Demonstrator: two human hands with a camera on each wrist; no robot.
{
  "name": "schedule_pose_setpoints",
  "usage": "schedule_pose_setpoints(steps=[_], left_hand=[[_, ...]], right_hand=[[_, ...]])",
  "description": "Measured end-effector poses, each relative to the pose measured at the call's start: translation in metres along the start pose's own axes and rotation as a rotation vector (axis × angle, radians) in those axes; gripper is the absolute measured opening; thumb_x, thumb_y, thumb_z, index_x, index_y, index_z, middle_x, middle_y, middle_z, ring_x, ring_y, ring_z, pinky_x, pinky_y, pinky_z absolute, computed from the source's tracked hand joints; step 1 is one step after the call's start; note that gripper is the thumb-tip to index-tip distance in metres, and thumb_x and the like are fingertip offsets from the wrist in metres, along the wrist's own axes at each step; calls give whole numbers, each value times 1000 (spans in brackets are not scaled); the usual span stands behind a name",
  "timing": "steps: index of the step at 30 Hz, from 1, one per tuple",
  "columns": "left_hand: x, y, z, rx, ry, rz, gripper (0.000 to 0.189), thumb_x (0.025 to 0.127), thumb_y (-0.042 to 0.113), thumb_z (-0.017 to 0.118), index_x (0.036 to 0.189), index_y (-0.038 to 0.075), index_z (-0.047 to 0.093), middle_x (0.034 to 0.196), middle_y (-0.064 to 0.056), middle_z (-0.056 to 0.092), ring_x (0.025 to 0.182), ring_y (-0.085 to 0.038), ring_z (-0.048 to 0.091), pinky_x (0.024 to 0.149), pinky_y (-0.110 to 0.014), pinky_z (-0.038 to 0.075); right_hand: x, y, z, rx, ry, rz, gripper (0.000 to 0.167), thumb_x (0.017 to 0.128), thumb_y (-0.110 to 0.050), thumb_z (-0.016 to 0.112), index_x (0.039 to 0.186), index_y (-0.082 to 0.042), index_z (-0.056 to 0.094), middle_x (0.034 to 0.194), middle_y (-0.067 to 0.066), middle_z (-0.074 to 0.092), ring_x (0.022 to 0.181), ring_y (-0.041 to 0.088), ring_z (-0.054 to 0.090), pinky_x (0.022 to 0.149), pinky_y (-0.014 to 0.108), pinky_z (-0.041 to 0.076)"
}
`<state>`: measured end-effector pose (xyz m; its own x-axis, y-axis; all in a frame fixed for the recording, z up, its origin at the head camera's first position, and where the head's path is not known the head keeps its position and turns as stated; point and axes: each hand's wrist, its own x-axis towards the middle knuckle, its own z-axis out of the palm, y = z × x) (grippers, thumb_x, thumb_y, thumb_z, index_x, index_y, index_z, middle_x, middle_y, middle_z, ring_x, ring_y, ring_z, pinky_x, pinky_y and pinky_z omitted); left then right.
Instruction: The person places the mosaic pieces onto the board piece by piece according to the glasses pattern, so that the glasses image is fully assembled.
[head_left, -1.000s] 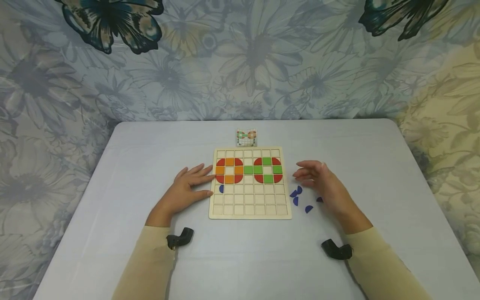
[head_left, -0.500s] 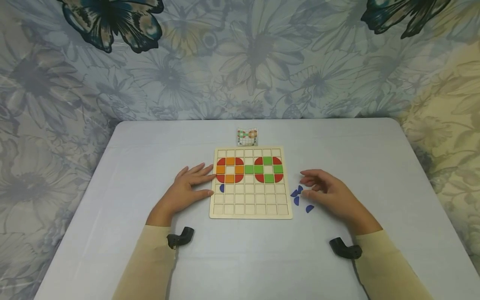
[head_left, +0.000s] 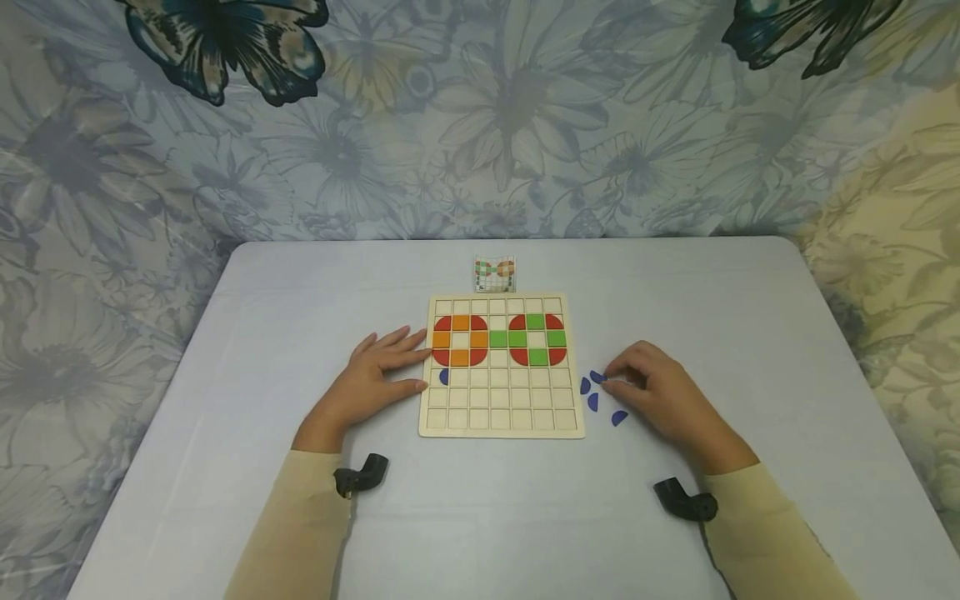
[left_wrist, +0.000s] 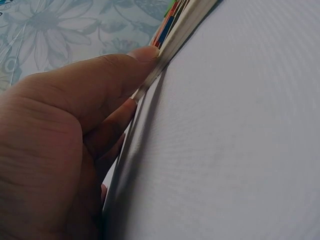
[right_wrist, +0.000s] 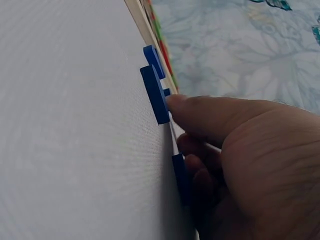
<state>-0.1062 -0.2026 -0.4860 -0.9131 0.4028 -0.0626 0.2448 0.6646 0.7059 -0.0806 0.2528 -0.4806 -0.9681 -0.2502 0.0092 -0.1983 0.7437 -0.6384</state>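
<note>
A pale wooden grid board (head_left: 498, 421) lies flat, with red, orange and green tiles set in two ring shapes joined by a green square. One blue half-circle tile (head_left: 444, 377) sits in a cell below the left ring. My left hand (head_left: 367, 379) rests by the board's left edge, fingers spread, thumb tip and fingertips at the rim. Just right of the board, my right hand (head_left: 660, 396) pinches a blue half-circle tile (head_left: 597, 377) between thumb and index finger. In the right wrist view, another blue tile (right_wrist: 180, 175) stands out beside the curled fingers.
Other loose blue half-circle tiles lie near the right hand, among them one tile (head_left: 618, 417) nearest the front. A small pattern card (head_left: 495, 274) lies behind the board. White cloth (head_left: 495, 517) covers the table, and a floral wall stands behind it.
My right hand first drew back right and toward the front, then its thumb and index finger closed on a blue tile. Two blue tiles that lay together now sit apart. My left hand stays put.
</note>
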Motion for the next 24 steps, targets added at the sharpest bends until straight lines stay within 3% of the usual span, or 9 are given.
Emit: schedule_pose_setpoints(steps=[4, 11, 17, 24], left_hand=[[0, -1, 0, -1, 4, 2, 59, 95, 33, 89, 149, 20, 70, 165, 10, 47, 162, -17, 25, 131, -52, -1], [0, -1, 0, -2, 2, 4, 58, 95, 33, 89, 149, 21, 71, 165, 10, 48, 162, -17, 26, 131, -52, -1], [0, 0, -1, -1, -1, 0, 59, 95, 34, 89, 149, 20, 70, 165, 10, 47, 162, -18, 26, 131, -52, -1], [1, -1, -1, -3, -4, 0, 58, 95, 33, 88, 149, 20, 70, 166, 10, 46, 162, -18, 25, 131, -52, -1]], right_hand=[[1, 0, 0, -13, 16, 3, 12, 95, -9, 84, 92, -14, 74, 101, 3, 64, 94, 24, 56, 81, 43, 50], [0, 0, 1, -5, 4, -15, 19, 94, -7, 84, 112, -7, 78, 110, 6, 67, 99, 26, 58, 88, 47, 53], [1, 1, 2, -8, -13, -45, 13, 93, -7, 84, 104, -12, 79, 107, 3, 67, 100, 24, 59, 90, 48, 54], [3, 3, 1, -40, 2, -64, 35, 92, -9, 87, 126, -6, 77, 110, 5, 66, 101, 25, 55, 86, 46, 50]])
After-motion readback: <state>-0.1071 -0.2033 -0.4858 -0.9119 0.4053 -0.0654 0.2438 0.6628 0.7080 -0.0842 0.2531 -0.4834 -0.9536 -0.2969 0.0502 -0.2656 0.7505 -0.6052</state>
